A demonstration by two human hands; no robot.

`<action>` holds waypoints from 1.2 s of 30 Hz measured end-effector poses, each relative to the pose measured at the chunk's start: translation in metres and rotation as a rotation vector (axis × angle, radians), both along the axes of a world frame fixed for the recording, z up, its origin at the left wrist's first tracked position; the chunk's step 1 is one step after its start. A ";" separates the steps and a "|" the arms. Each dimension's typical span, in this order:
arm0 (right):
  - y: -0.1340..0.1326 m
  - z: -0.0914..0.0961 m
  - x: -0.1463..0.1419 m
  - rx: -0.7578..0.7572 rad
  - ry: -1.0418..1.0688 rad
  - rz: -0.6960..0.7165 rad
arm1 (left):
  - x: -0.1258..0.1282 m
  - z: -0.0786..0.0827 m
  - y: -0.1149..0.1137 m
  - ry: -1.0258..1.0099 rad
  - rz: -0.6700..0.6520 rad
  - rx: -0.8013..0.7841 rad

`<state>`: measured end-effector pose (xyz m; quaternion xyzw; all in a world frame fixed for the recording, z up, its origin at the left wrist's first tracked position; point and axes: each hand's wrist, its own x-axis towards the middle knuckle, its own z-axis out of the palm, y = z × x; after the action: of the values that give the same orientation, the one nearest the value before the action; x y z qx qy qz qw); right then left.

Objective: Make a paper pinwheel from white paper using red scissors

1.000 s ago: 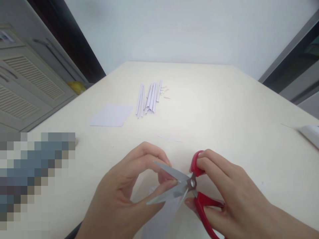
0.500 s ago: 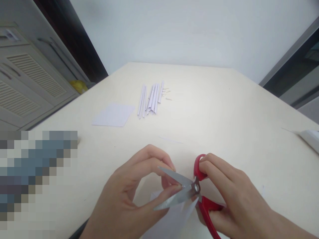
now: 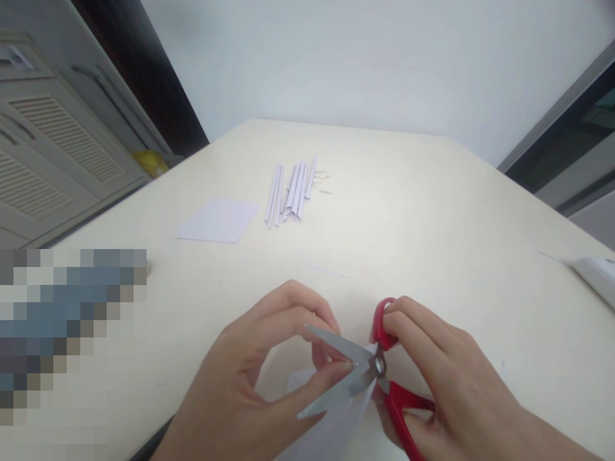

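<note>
In the head view, my right hand (image 3: 444, 368) has its fingers through the handles of red-handled scissors (image 3: 346, 386). The scissor blades are spread apart and point left. My left hand (image 3: 254, 368) pinches with thumb and fingertips between the two blades, close to the pivot, on what appears to be the edge of a white sheet of paper (image 3: 331, 429). That sheet lies below and behind the scissors, partly covered by both hands. The exact spot where the fingertips meet the paper is hard to make out.
Farther back on the table (image 3: 408, 211) lie several rolled paper tubes (image 3: 295, 192), with small thin scraps (image 3: 324, 184) beside them. A square stack of white paper (image 3: 218, 219) rests to their left. A thin strip (image 3: 329, 271) lies ahead of my hands. A white object (image 3: 593, 275) is at the right edge.
The scissor blades have spread slightly wider, the lower one dropping a little. Both hands stay nearly in place, and the view has shifted very slightly.
</note>
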<state>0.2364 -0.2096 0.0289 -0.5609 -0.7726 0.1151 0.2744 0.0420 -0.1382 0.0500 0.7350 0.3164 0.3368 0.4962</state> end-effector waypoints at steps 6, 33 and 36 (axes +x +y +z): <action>0.001 0.001 0.001 0.073 -0.074 0.000 | -0.001 -0.003 0.000 -0.007 -0.036 0.012; 0.000 0.005 0.000 0.051 0.016 -0.108 | -0.005 -0.006 0.001 0.024 0.040 -0.033; 0.002 0.010 0.000 -0.087 0.199 -0.142 | -0.007 -0.007 0.003 0.036 -0.026 -0.022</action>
<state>0.2364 -0.2077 0.0387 -0.6111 -0.6943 0.1838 0.3327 0.0351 -0.1356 0.0429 0.7397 0.3192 0.3133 0.5027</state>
